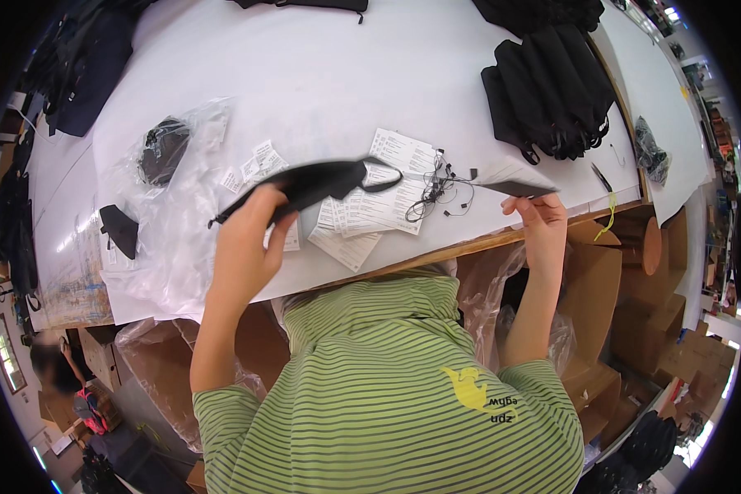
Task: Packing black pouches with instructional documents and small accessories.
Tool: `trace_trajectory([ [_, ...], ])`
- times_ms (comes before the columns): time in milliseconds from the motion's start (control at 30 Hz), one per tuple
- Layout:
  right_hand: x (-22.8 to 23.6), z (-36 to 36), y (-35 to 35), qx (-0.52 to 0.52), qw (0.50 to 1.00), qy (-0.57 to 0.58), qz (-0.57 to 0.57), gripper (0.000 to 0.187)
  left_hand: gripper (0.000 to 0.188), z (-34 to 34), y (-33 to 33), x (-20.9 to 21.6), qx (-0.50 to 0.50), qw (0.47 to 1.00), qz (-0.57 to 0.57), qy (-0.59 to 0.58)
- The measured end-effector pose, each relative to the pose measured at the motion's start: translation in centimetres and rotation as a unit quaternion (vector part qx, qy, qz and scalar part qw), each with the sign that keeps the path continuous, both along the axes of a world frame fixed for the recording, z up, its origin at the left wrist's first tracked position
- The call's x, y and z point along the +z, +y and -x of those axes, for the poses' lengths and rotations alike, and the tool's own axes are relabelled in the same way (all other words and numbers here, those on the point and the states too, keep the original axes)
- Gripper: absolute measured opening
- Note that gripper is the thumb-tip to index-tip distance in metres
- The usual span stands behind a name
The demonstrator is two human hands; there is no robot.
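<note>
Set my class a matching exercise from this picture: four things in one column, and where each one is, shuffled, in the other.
Things:
1. black fabric item
2. flat dark piece
3. tangle of thin black cords
4. crumpled clear plastic

Places:
A. lying on the white worktop, between the two hands
B. held in the left hand
C. lying on the worktop, to the left of the left hand
D. held between the right hand's thumb and fingers

Right pairs: 1-B, 2-D, 3-A, 4-C
</note>
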State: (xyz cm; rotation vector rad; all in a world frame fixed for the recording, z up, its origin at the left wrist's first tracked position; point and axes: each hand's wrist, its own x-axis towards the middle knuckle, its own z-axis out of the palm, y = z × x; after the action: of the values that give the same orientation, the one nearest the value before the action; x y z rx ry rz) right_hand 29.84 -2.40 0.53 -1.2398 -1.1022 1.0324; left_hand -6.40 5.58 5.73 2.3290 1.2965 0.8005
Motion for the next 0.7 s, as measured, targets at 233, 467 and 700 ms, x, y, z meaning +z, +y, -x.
trace_trajectory([
  [233, 1.0, 5.5, 3.4, -0.129, 0.746, 0.653, 0.013, 0.019, 0.024, -1.4, -4.7, -0.6, -0.151, 0.968, 0.201, 0.026],
  [467, -2.7, 7.3, 4.2, -0.029, 0.784, 0.618, 0.048, 0.018, 0.023, -2.2, -5.8, -0.9, -0.241, 0.930, 0.270, 0.058],
  [700, -0.1, 9.0, 4.8, -0.173, 0.868, 0.458, 0.078, 0.019, 0.020, -2.2, -4.8, -1.0, -0.316, 0.871, 0.373, 0.051],
])
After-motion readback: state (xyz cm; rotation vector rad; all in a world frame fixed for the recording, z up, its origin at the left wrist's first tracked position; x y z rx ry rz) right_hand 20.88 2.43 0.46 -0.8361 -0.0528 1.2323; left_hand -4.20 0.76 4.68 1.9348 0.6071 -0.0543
